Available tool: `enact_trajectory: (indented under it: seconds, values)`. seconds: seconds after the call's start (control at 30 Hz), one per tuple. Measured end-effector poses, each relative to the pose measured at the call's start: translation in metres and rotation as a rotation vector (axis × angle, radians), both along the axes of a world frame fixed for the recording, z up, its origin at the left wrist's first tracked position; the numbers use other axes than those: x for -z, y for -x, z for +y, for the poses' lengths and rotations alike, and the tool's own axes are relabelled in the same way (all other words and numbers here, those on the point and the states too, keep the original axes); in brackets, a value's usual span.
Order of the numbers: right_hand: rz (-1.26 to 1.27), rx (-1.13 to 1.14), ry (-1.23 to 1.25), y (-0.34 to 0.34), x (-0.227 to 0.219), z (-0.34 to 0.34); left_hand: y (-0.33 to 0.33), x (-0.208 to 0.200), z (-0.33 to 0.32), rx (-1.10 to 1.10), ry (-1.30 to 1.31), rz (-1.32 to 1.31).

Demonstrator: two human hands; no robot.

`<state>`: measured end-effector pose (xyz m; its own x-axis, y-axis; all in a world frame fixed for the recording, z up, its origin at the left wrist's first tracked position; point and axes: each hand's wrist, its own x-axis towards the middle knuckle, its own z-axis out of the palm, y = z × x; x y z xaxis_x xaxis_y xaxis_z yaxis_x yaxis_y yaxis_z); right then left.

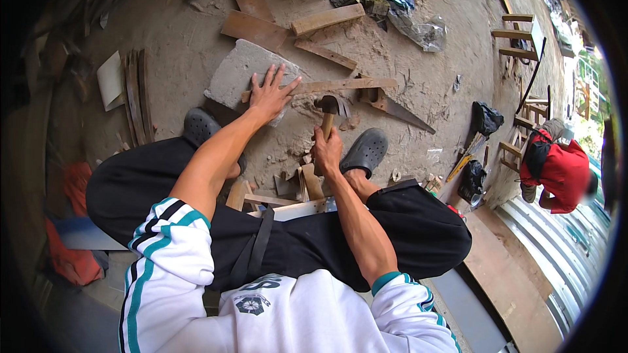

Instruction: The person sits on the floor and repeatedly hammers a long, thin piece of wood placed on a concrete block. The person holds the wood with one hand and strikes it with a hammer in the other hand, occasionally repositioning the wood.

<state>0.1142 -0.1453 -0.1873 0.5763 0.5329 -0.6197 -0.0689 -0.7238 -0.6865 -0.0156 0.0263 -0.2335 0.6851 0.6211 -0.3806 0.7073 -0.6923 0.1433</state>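
My left hand (269,97) lies with fingers spread over the near end of a narrow wooden strip (353,84), pressing it against a grey concrete block (245,68). The strip reaches out to the right, past the block's edge. In my right hand (327,151) is a claw hammer (328,123), gripped by its wooden handle, with its dark head just below the strip. A handsaw (399,111) rests on the ground beyond the hammer, its wooden handle near the strip's right end.
Several boards (327,19) lie beyond the block, near crumpled plastic (418,26). Wood offcuts (304,186) sit between my feet. Upright slats (137,95) stand at left. To the right are black bags (487,117), wooden stools (520,36) and a person in red (562,173).
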Motion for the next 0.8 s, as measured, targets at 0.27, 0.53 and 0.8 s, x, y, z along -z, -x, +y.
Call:
enact_trajectory:
  seconds: [0.27,0.53,0.8]
  values:
    - [-0.078,-0.050,0.026,-0.005,0.001,-0.010,0.005,0.015,-0.004,-0.027,-0.032,-0.098]
    - [-0.080,-0.025,0.031,-0.006,0.002,-0.015,0.021,0.010,0.011,0.105,-0.251,-0.276]
    - [-0.045,0.003,0.006,0.004,-0.018,-0.017,0.038,0.000,-0.011,0.218,-0.105,-0.327]
